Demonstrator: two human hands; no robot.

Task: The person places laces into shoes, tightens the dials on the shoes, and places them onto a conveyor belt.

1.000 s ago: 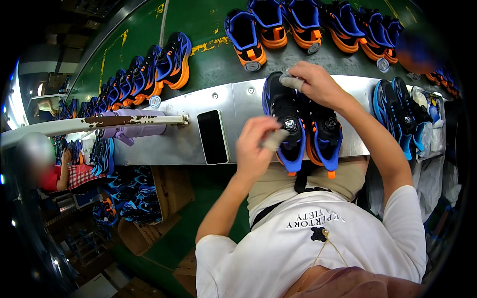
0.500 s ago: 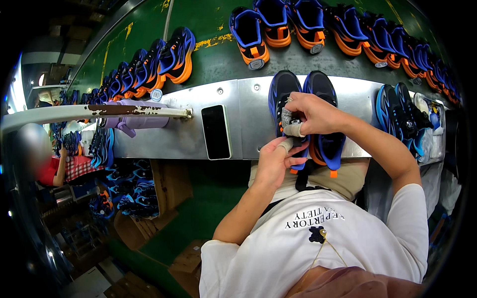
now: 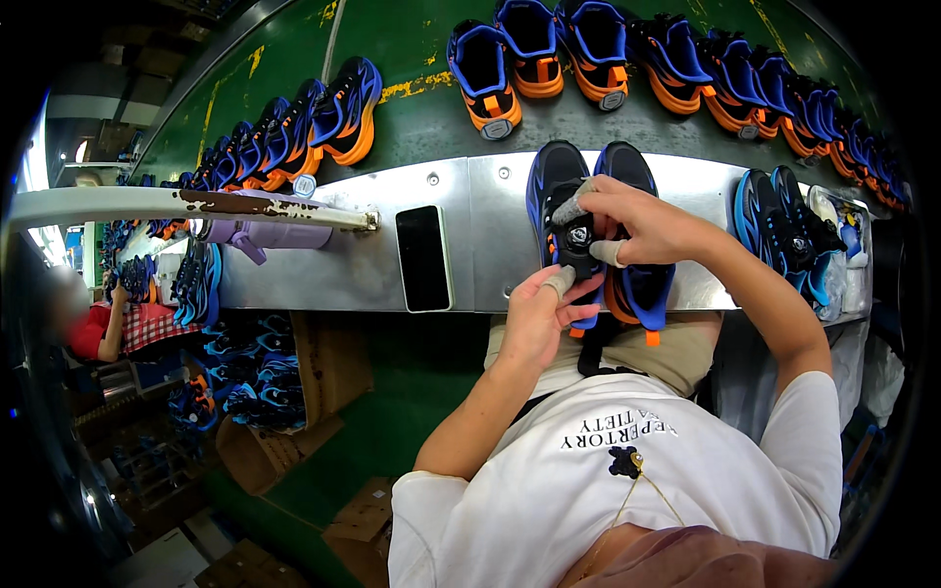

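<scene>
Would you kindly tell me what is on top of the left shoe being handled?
On the left shoe is a round dial, with the right hand around it and the left hand close by. The hands largely hide the shoe's opening and inside.

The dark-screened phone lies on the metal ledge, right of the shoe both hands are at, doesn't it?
Only the side is wrong: in the head view, the dark-screened phone lies on the metal ledge, left of the shoe that the left hand and right hand are at.
</scene>
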